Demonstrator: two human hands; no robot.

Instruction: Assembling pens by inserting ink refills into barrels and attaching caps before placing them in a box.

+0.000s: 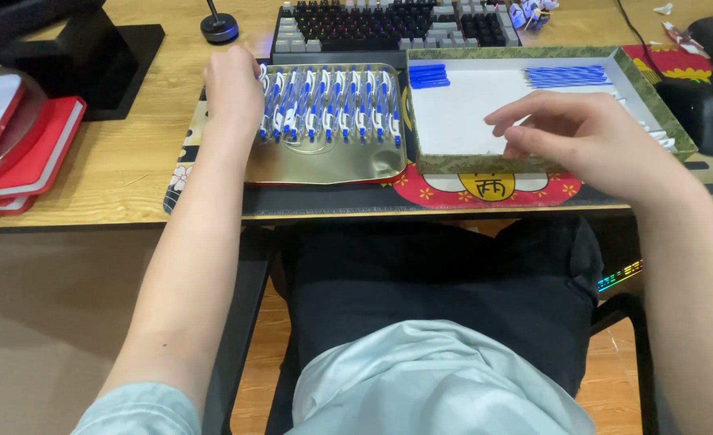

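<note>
A shiny metal tray (332,161) lies on the desk with a row of several blue-and-white pens (332,105) across its far half. My left hand (231,89) rests at the left end of that row, fingers curled at the first pens; whether it grips one is hidden. To the right stands a shallow box (654,105) with a white floor, holding blue pen refills (567,76) at the back right and a few more blue refills (429,76) at the back left. My right hand (570,133) hovers over the box's near edge, fingers loosely bent, holding nothing I can see.
A dark keyboard (388,28) sits behind the tray and box. Red books (26,157) are stacked at the left edge, with a black stand (90,56) behind them. A black mouse (706,117) lies at the far right. The desk edge runs just above my lap.
</note>
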